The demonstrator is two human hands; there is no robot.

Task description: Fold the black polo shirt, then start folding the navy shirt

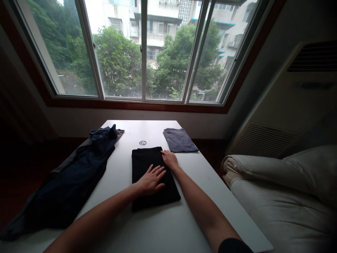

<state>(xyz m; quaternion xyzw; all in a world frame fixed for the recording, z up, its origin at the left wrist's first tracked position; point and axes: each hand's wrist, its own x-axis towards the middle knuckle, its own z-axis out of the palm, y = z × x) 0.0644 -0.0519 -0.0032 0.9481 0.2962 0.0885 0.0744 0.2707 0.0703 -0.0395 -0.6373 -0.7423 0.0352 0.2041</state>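
The fingers of the left hand (151, 180) lie spread and flat, palm down, on the middle of a folded black garment (144, 162). They point toward the upper right of the frame and hold nothing. The fingertips of the right hand (170, 159) rest at the garment's upper right edge. They are small and dark against the cloth, so I cannot tell whether they pinch the hem or only press on it. Both forearms reach in bare from the bottom of the frame. The left one is cut off at the lower left edge, and the right one ends in a dark sleeve at the bottom. The black garment lies at the centre of a white table (158, 232), a neat rectangle with its long side running away from the viewer. Just above it is a small round mark (142, 142), perhaps a logo, too small to read. A folded gray garment (179, 140) lies near the right hand, above it and apart from the black one. Dark blue clothes (79, 172) sprawl along the table's left side, their far folds lost in shadow. A white cushion (284, 196) fills the lower right, and a wide window (142, 49) spans the top.
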